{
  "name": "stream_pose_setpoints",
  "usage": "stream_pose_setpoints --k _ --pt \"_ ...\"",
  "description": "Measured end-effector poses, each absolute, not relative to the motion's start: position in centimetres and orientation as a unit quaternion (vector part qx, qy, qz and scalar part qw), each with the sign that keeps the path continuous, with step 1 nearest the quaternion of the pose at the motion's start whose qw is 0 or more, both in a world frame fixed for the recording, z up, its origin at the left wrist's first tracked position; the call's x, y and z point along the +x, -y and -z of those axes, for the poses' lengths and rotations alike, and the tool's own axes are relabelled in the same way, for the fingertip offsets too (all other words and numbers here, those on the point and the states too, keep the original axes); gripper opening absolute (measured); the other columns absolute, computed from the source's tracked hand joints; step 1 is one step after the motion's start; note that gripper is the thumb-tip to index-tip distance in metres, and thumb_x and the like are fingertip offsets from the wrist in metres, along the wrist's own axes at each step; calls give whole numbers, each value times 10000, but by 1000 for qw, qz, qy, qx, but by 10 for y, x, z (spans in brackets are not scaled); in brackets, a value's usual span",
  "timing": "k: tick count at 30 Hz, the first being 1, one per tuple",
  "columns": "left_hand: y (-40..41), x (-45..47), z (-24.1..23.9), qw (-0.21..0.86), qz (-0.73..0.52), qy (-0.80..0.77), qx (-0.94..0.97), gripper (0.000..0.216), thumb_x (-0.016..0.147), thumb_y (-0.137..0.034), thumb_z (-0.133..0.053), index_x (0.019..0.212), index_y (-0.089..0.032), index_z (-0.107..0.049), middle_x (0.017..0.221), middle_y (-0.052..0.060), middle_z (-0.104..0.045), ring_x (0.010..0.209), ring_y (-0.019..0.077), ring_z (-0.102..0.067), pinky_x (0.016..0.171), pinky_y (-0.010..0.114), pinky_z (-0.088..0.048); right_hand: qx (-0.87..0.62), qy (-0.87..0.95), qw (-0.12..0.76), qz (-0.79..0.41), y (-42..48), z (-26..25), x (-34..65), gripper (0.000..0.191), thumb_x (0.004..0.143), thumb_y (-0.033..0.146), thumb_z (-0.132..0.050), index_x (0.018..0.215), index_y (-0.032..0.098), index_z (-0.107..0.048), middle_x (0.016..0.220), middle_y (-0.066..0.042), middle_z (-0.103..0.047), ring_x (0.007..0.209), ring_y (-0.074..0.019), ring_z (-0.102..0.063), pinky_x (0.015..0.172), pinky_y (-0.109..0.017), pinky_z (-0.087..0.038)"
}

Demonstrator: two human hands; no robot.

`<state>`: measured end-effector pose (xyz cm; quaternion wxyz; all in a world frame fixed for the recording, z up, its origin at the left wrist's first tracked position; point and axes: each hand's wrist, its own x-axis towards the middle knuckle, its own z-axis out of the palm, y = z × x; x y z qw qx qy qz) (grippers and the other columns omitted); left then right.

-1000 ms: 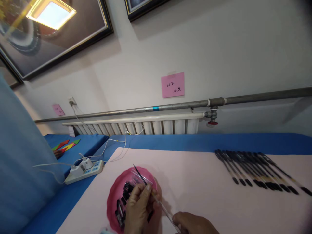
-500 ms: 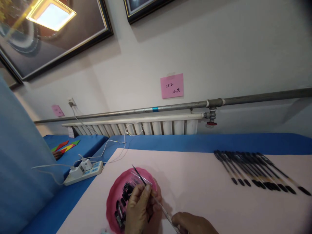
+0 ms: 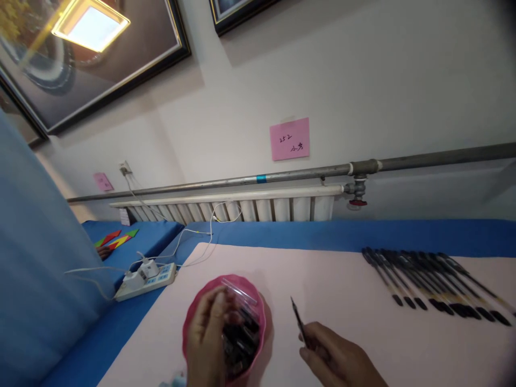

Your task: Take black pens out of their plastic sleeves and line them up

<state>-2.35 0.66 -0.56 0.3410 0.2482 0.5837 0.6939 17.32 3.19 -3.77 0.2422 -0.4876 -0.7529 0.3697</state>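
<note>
Hands: my left hand (image 3: 207, 336) curls into bowl (image 3: 263, 325), hold unclear | right hand (image 3: 338, 357) pinches refill (image 3: 299, 321), now drawn clear of bowl; both met there a second ago | pens (image 3: 435, 279) rowed well right.

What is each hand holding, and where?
Right hand pinches a thin dark pen at its lower end. Left hand is in the pink bowl; grip cannot be told.

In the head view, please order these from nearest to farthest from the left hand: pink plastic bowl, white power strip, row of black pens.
1. Pink plastic bowl: the left hand reaches into it.
2. White power strip: farther left and back.
3. Row of black pens: far right.
</note>
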Motion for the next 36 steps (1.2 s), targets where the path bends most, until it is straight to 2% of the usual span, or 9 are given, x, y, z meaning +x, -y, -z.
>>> stream_pose_setpoints --k 4,7,12,15,21,27,31,34,36 --pt "-7 -72 2 237 -718 -617 219 373 674 -427 -652 948 -176 -616 823 21 -661 649 135 -611 594 254 -488 -485 728 272 -400 -40 44 178 164 824 363 -425 719 239 -451 600 41 -460 568 -145 -462 543 -229 -368" --pt "-8 -93 9 215 -664 -675 240 335 689 -396 -616 941 -176 -605 828 22 -656 656 142 -612 617 271 -487 -491 700 281 -436 -48 50 182 144 807 363 -439 737 241 -468 604 32 -487 573 -155 -483 545 -241 -383" --pt "-8 -98 17 181 -447 -795 368 176 745 -271 -508 854 -190 -621 803 37 -686 734 178 -624 651 274 -452 -503 680 268 -462 -58 56 187 118 792 355 -440 755 248 -472 615 24 -517 579 -168 -519 576 -261 -410" --pt "-8 -90 16 133 -286 -844 434 185 751 -161 -452 805 -194 -625 816 50 -699 773 177 -622 682 264 -414 -501 683 263 -463 -58 56 188 127 793 361 -434 745 250 -473 622 22 -528 586 -170 -529 581 -260 -413" --pt "-10 -79 19 89 -72 -872 476 208 746 -173 -447 846 -166 -630 961 109 -672 826 225 -623 666 291 -391 -504 687 265 -451 -58 55 187 123 772 354 -447 700 254 -450 587 40 -498 559 -158 -512 550 -241 -395" --pt "-20 -80 27 86 -62 -874 474 250 763 -206 -461 918 -101 -627 1019 184 -634 877 275 -613 704 330 -406 -497 691 269 -451 -55 52 186 90 777 303 -428 708 246 -441 559 59 -444 545 -145 -492 544 -235 -382" --pt "-21 -79 24 89 -86 -871 476 224 734 -125 -461 880 -111 -630 1014 177 -639 885 265 -609 714 321 -406 -492 685 276 -460 -54 51 185 91 778 279 -418 694 242 -418 561 68 -406 537 -132 -463 527 -229 -372" --pt "-19 -80 21 82 -121 -868 475 210 731 -112 -442 822 -149 -627 936 145 -664 834 252 -615 695 319 -404 -495 683 279 -459 -53 48 185 96 779 267 -417 687 238 -413 553 73 -382 528 -126 -444 516 -228 -365" --pt "-18 -80 20 78 -194 -863 461 166 759 -179 -448 777 -175 -614 836 114 -669 787 252 -609 682 331 -403 -494 678 286 -463 -51 45 184 91 782 255 -419 693 234 -418 553 73 -383 530 -124 -445 521 -228 -366"
